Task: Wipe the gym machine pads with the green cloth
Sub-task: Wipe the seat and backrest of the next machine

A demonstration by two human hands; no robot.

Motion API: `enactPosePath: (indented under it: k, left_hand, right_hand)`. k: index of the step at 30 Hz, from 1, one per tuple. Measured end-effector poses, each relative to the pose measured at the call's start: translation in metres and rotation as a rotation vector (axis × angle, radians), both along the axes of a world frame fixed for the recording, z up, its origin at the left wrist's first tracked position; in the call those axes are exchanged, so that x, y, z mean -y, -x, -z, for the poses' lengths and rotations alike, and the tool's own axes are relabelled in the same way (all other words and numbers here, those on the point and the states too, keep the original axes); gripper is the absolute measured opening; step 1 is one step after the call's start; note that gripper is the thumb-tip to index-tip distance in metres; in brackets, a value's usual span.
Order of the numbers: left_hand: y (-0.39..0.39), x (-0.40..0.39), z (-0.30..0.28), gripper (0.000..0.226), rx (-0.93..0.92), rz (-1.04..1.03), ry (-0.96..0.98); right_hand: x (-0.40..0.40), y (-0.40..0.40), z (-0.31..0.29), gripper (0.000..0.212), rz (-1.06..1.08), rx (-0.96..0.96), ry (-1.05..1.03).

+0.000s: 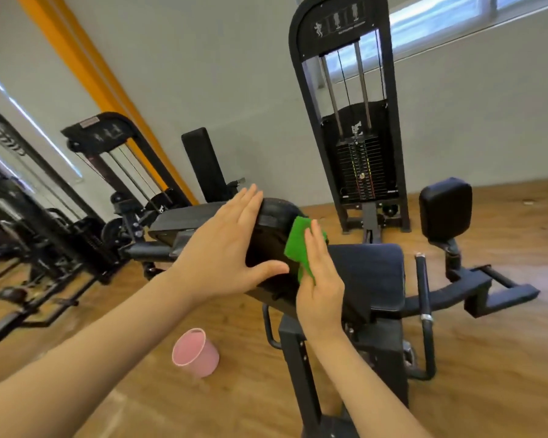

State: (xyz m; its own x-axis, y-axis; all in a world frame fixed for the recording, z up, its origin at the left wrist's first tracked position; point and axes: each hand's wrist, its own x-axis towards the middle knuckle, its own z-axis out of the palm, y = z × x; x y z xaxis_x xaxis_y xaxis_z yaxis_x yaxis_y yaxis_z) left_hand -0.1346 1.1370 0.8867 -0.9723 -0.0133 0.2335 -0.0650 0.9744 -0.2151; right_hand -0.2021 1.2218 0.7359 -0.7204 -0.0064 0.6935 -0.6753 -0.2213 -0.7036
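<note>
Green cloth [299, 245] pressed flat against inner face of black padded leg pad [276, 216] by right hand [320, 286], fingers straight. Left hand [225, 248] open, bracing pad's outer side. Advice: keep brace firm so pad doesn't swing; wipe in overlapping strokes, cover edges.

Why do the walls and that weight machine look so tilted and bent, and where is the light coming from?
Head view: the wide-angle lens bows and tilts the weight stack tower and orange wall stripe. Daylight enters through the window at top right. The mirror at left shows bright streaks and looks soft. The left hand and green cloth stay fairly sharp.
</note>
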Motion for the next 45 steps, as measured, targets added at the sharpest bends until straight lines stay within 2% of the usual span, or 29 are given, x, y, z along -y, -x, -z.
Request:
enactPosePath:
  k: [5, 7, 9, 11, 13, 15, 19, 22, 25, 27, 31, 34, 36, 39, 41, 43, 45]
  left_hand:
    - [-0.001, -0.007, -0.001, 0.115, -0.005, -0.030, -0.022]
    - [-0.002, -0.009, -0.006, 0.115, 0.015, -0.058, 0.023]
    - [-0.001, -0.014, -0.006, 0.111, 0.030, -0.060, 0.115]
    - [0.002, -0.024, 0.002, 0.102, 0.005, -0.011, 0.279]
    - [0.007, -0.034, 0.013, 0.098, -0.025, -0.019, 0.421]
    - [0.010, -0.038, 0.020, 0.098, -0.021, -0.047, 0.482]
    - [0.012, -0.040, 0.017, 0.101, -0.010, -0.097, 0.543]
    - [0.017, -0.047, 0.019, 0.100, -0.010, -0.178, 0.560]
    - [0.021, -0.056, 0.026, 0.100, -0.018, -0.278, 0.571]
    - [0.025, -0.063, 0.033, 0.100, -0.042, -0.352, 0.552]
    - [0.031, -0.072, 0.044, 0.100, -0.094, -0.451, 0.512]
    - [0.033, -0.074, 0.048, 0.097, -0.130, -0.480, 0.523]
    - [0.036, -0.074, 0.049, 0.097, -0.141, -0.500, 0.535]
    - [0.041, -0.077, 0.051, 0.098, -0.150, -0.554, 0.550]
    - [0.043, -0.080, 0.053, 0.098, -0.140, -0.596, 0.560]
    - [0.044, -0.083, 0.055, 0.100, -0.126, -0.629, 0.567]
    - [0.045, -0.084, 0.057, 0.100, -0.129, -0.650, 0.572]
  right_hand:
    - [-0.004, 0.008, 0.044, 0.058, -0.074, 0.362, -0.008]
    - [-0.011, 0.009, 0.042, 0.060, -0.077, 0.400, -0.042]
    - [-0.018, 0.010, 0.026, 0.057, -0.056, 0.377, -0.015]
    - [-0.017, 0.006, 0.005, 0.053, -0.023, 0.263, 0.036]
    - [-0.008, 0.000, -0.004, 0.056, -0.084, 0.158, 0.012]
    - [0.002, 0.002, 0.005, 0.059, -0.132, 0.100, 0.000]
    - [0.008, 0.027, 0.050, 0.059, -0.044, 0.038, -0.006]
    - [0.006, 0.045, 0.089, 0.067, -0.124, 0.270, -0.061]
    - [-0.007, 0.057, 0.111, 0.063, -0.221, 0.542, -0.134]
    - [-0.013, 0.060, 0.094, 0.061, -0.248, 0.477, -0.128]
    - [-0.004, 0.043, 0.044, 0.045, -0.281, 0.105, -0.035]
    - [0.002, 0.052, 0.068, 0.046, -0.290, -0.003, -0.041]
    - [0.000, 0.064, 0.101, 0.052, -0.285, 0.073, -0.115]
    - [-0.004, 0.077, 0.139, 0.073, -0.292, 0.429, -0.238]
    - [-0.008, 0.085, 0.147, 0.065, -0.323, 0.626, -0.268]
    - [-0.013, 0.086, 0.136, 0.059, -0.334, 0.674, -0.261]
    - [-0.018, 0.074, 0.110, 0.061, -0.375, 0.623, -0.208]
